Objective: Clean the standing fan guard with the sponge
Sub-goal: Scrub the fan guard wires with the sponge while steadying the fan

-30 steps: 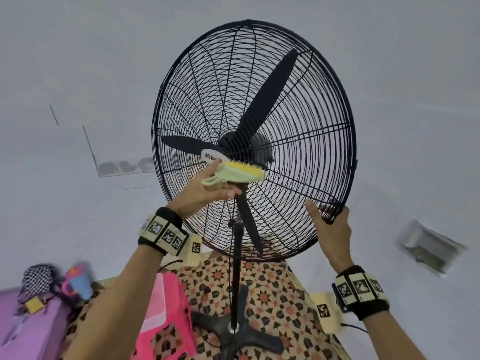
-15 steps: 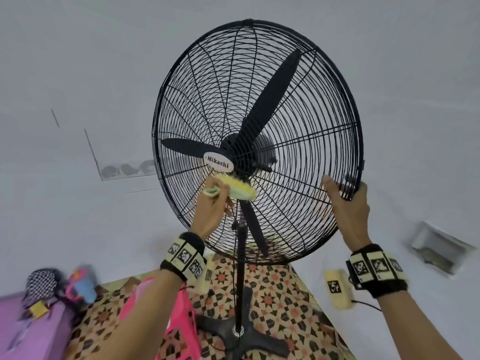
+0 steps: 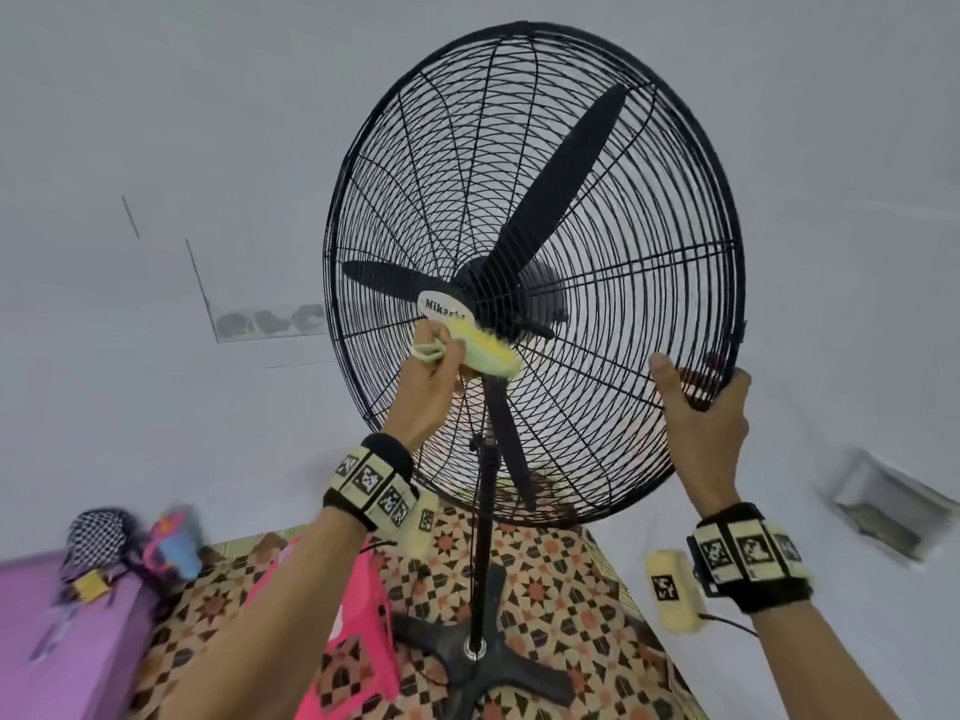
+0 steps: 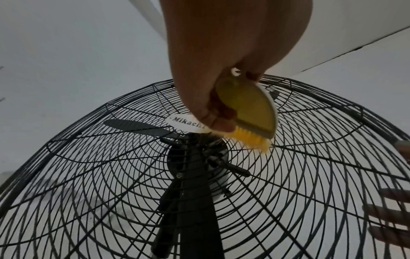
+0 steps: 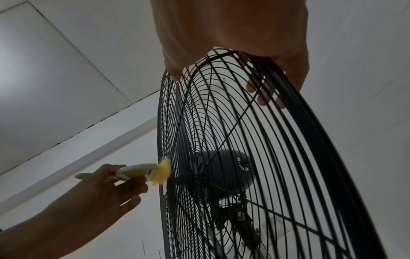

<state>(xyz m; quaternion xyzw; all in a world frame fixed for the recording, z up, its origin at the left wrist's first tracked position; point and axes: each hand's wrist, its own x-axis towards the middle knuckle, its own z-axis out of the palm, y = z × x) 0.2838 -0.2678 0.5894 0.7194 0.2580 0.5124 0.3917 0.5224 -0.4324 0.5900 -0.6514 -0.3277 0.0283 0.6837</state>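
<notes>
A black wire fan guard [image 3: 623, 200] on a tall stand fills the head view, with black blades behind it. My left hand [image 3: 434, 366] grips the sponge [image 3: 488, 353], a pale green handled scrubber with yellow bristles. The bristles press on the guard's front just below the white hub label. In the left wrist view the sponge [image 4: 248, 112] lies under my fingers against the guard [image 4: 310, 157]. My right hand [image 3: 701, 407] grips the guard's lower right rim, thumb in front. In the right wrist view its fingers [image 5: 266, 98] curl behind the rim [image 5: 310, 122].
The fan's cross-shaped base [image 3: 478, 652] stands on a patterned mat [image 3: 571, 589]. A pink stool [image 3: 358, 615] is close to the left of the pole. A purple surface [image 3: 62, 641] with small items lies at the lower left. A white box [image 3: 883, 511] sits at the right.
My right hand has slid up along the guard's rim. My left hand dipped with the sponge below the hub, then came back up under the label.
</notes>
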